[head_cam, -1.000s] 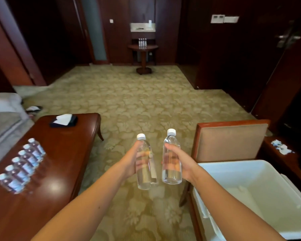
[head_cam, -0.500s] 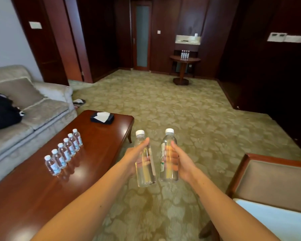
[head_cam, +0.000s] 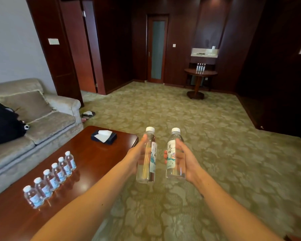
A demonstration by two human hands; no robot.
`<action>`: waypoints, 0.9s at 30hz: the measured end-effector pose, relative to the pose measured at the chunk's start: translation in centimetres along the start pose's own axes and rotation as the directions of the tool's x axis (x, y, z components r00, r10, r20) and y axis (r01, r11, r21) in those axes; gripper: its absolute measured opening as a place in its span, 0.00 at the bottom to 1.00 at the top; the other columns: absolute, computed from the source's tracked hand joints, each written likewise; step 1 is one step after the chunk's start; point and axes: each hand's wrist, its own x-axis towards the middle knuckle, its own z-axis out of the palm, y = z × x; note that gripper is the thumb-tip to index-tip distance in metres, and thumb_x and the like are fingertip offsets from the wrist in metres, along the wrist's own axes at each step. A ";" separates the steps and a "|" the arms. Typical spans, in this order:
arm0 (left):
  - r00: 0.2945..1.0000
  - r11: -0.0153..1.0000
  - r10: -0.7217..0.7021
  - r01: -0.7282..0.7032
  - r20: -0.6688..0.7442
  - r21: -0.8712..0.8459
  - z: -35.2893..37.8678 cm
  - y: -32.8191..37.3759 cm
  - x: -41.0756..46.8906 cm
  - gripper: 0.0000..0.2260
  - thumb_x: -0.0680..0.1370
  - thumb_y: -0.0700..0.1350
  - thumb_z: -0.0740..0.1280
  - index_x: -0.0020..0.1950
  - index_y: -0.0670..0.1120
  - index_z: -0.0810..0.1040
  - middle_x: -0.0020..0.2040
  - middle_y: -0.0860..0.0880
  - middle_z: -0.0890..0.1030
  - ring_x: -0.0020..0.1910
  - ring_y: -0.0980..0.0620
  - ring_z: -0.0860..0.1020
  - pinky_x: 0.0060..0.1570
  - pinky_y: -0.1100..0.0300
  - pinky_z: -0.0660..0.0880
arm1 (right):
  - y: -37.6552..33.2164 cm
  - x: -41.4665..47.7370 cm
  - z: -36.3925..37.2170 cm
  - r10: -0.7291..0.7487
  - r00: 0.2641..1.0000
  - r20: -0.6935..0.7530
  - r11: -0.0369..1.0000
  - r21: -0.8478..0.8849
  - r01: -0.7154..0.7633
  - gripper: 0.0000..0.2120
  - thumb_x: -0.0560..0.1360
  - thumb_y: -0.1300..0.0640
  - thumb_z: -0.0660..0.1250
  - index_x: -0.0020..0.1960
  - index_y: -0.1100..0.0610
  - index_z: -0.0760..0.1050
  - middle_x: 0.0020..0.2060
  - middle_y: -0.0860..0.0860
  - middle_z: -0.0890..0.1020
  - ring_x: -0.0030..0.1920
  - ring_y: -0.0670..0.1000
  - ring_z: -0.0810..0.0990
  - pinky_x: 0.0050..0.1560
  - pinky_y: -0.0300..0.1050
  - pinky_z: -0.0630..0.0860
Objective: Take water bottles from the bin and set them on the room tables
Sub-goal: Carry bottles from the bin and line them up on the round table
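Observation:
My left hand grips a clear water bottle with a white cap, held upright over the carpet. My right hand grips a second upright bottle just to its right, the two a small gap apart. A row of several bottles stands on the dark wooden coffee table at the lower left. Far across the room, several more bottles stand on a small round table. The bin is out of view.
A beige sofa with a black bag runs along the left behind the coffee table. A dark tissue box lies at the table's far end. Patterned carpet stretches ahead to a door.
The view has swung left: the white bin and chair have left the frame, while the sofa and coffee table have come further in. Both hands still hold their bottles in front.

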 end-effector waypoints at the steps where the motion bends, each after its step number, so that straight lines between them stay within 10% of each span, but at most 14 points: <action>1: 1.000 1.000 -0.009 0.009 -0.005 -0.002 0.6 0.4 1.4 0.45 0.53 0.77 0.71 0.59 0.47 0.81 0.57 0.41 0.83 0.59 0.38 0.80 0.63 0.39 0.73 | -0.9 1.0 -0.6 -0.002 1.000 0.005 1.000 -0.025 0.002 0.36 0.60 0.37 0.78 0.59 0.60 0.78 0.47 0.60 0.84 0.43 0.56 0.84 0.47 0.54 0.79; 13: 0.987 0.988 -0.115 0.125 0.114 -0.092 5.4 3.8 19.2 0.51 0.53 0.76 0.73 0.66 0.43 0.77 0.55 0.42 0.82 0.47 0.44 0.81 0.56 0.47 0.75 | -7.4 15.1 -7.0 0.039 0.996 -0.083 0.999 -0.013 -0.040 0.25 0.70 0.42 0.72 0.57 0.60 0.78 0.38 0.56 0.84 0.37 0.56 0.84 0.42 0.51 0.82; 20: 0.969 0.997 -0.079 0.071 0.232 0.041 7.7 9.2 33.7 0.29 0.64 0.63 0.75 0.55 0.43 0.80 0.44 0.45 0.84 0.42 0.47 0.81 0.48 0.52 0.78 | -13.3 28.6 -8.8 0.001 0.999 -0.037 1.000 -0.025 -0.002 0.20 0.75 0.45 0.66 0.58 0.60 0.79 0.41 0.55 0.85 0.38 0.53 0.83 0.45 0.50 0.79; 27: 0.946 0.998 -0.019 -0.002 0.323 0.067 10.2 17.5 50.4 0.28 0.66 0.62 0.74 0.56 0.43 0.78 0.40 0.45 0.81 0.38 0.47 0.79 0.46 0.53 0.77 | -22.2 42.8 -11.5 -0.060 0.997 -0.043 0.997 0.049 0.062 0.21 0.78 0.48 0.61 0.61 0.63 0.78 0.42 0.55 0.81 0.38 0.53 0.80 0.41 0.47 0.78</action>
